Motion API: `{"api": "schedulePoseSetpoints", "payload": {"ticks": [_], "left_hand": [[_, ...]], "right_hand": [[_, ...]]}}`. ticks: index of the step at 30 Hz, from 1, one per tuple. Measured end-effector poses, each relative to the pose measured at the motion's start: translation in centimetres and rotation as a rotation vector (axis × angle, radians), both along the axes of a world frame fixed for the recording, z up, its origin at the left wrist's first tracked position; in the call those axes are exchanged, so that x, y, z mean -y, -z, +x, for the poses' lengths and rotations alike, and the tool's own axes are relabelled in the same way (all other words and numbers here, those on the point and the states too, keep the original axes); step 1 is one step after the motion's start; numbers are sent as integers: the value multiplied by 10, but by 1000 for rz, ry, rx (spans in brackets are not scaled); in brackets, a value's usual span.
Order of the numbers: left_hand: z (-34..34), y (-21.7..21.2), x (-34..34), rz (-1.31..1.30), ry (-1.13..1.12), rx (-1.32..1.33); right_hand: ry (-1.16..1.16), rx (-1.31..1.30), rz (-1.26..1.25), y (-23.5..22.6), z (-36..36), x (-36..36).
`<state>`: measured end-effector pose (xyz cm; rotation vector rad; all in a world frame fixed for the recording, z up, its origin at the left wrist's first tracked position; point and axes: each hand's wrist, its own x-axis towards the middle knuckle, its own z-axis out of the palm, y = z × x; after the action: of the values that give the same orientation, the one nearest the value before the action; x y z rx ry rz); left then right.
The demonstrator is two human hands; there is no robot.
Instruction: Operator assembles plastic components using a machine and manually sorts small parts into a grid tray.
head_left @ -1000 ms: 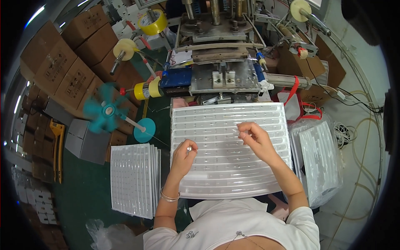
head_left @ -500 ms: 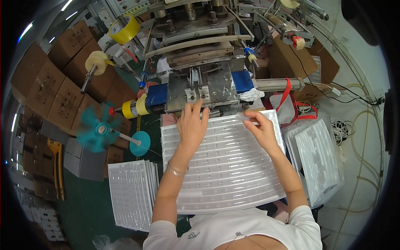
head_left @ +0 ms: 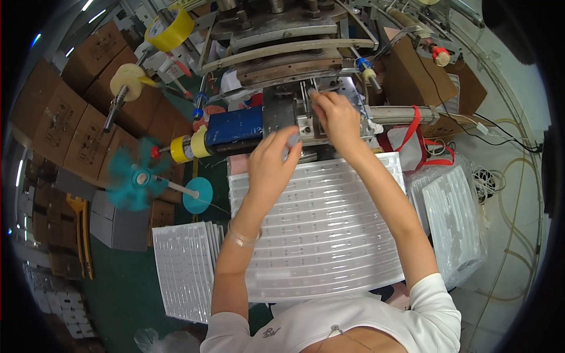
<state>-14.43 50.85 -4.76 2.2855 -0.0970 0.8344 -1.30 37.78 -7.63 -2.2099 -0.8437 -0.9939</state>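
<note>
My left hand [head_left: 272, 162] is closed on a small translucent plastic piece [head_left: 293, 139], held between thumb and fingers just in front of the metal fixture [head_left: 305, 126]. Farther in, over the rails of that fixture, my right hand [head_left: 338, 117] pinches at a small clear piece [head_left: 312, 94], which its fingers partly hide. The fixture sits on a scuffed steel plate [head_left: 279, 117] under the press [head_left: 288, 67]. Below both hands lies a large white ribbed plastic tray [head_left: 323, 235] with rows of small pockets.
A blue block [head_left: 235, 127] flanks the plate on the left, near yellow tape rolls [head_left: 179, 149]. A teal fan [head_left: 141, 176] stands at left. Stacked trays [head_left: 183, 270] lean at lower left, and bagged trays [head_left: 450, 220] stand at right. Cardboard boxes [head_left: 59, 117] rise behind.
My right hand has moved from above the tray up to the fixture. The steel plate has shifted right, baring more of the left blue block. My left hand now holds a translucent piece.
</note>
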Motion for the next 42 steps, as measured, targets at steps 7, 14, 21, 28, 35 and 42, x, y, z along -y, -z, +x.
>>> {"api": "schedulePoseSetpoints", "payload": {"ticks": [7, 14, 21, 28, 35, 42], "left_hand": [[-105, 29, -41, -583, -26, -265], [-177, 44, -40, -983, -212, -289], [-238, 73, -10, -7, -157, -475], [-265, 92, -12, 390, -53, -640], [-243, 63, -4, 0, -144, -520], [-180, 68, -11, 75, -50, -337]], "right_hand": [[34, -48, 23, 14, 2, 4], [-232, -332, 1, 25, -112, 69], [-757, -676, -311, 57, -233, 55], [-856, -552, -581, 77, -255, 49], [-497, -932, 60, 36, -191, 72], [-419, -1033, 186, 28, -154, 89]]}}
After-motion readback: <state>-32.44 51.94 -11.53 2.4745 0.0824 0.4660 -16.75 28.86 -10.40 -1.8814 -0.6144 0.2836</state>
